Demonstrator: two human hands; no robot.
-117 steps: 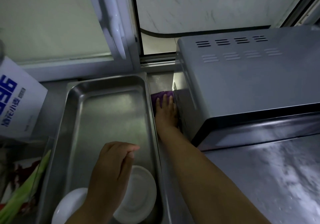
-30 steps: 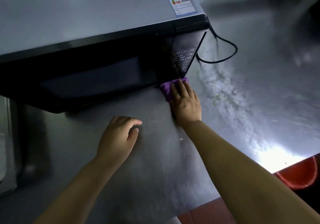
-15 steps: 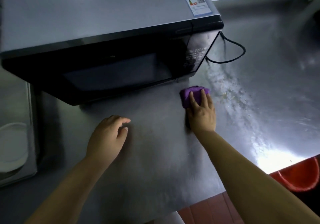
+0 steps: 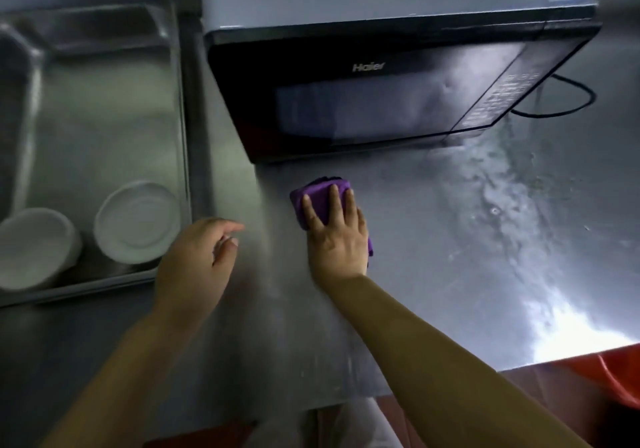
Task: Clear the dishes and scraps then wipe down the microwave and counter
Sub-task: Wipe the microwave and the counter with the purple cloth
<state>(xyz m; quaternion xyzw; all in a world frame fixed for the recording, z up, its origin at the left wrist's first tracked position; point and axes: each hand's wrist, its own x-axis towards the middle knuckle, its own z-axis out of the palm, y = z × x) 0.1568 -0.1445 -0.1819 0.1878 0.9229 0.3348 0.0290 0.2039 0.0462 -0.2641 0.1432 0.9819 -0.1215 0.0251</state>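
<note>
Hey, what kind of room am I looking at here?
Most likely a kitchen, perhaps a commercial one. A microwave sits on a stainless steel counter, and white dishes lie in a metal tray beside it.

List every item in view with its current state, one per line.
Microwave: door shut, upright on the counter.
Purple cloth: folded, pressed flat on the counter.
Right hand: spread flat on the cloth.
Left hand: loosely curled, holding nothing.
Two white dishes: lying in the steel tray.
Steel tray: otherwise bare.
Counter: streaked wet on the right.
Power cord: looped beside the microwave.
</note>
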